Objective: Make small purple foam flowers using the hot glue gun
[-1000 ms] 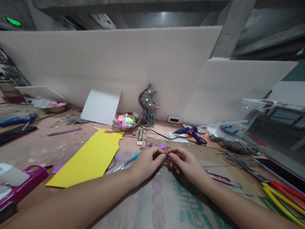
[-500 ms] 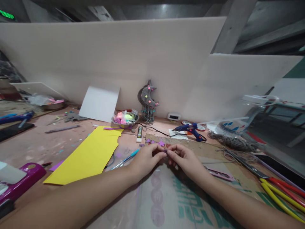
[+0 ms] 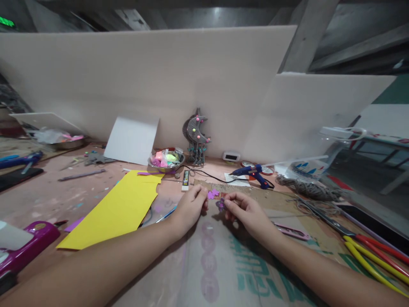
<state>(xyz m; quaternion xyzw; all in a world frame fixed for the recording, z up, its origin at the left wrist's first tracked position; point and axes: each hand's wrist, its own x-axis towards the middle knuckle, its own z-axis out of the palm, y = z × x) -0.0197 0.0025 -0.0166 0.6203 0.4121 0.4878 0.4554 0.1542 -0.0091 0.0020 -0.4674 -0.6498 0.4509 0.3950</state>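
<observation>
My right hand (image 3: 244,212) pinches a small purple cutout piece (image 3: 220,205) just above the cardboard sheet (image 3: 223,264). My left hand (image 3: 190,207) rests a little to the left of it with fingers curled and tips pinched near several loose purple cutouts (image 3: 213,194) lying on the cardboard; what it holds, if anything, is too small to see. A blue-green pen (image 3: 166,215) lies just left of my left hand.
A yellow paper sheet (image 3: 123,209) lies to the left. At the back stand a metal bowl of coloured bits (image 3: 166,160), a moon ornament (image 3: 195,134) and a blue glue gun (image 3: 252,174). Yellow-handled scissors (image 3: 361,247), twine (image 3: 306,189) and a pink cutter (image 3: 292,232) lie on the right; a magenta tool (image 3: 25,247) lies far left.
My two hands, joined on the small piece before, have parted: the left hand drew left toward the loose cutouts while the right hand keeps the purple piece.
</observation>
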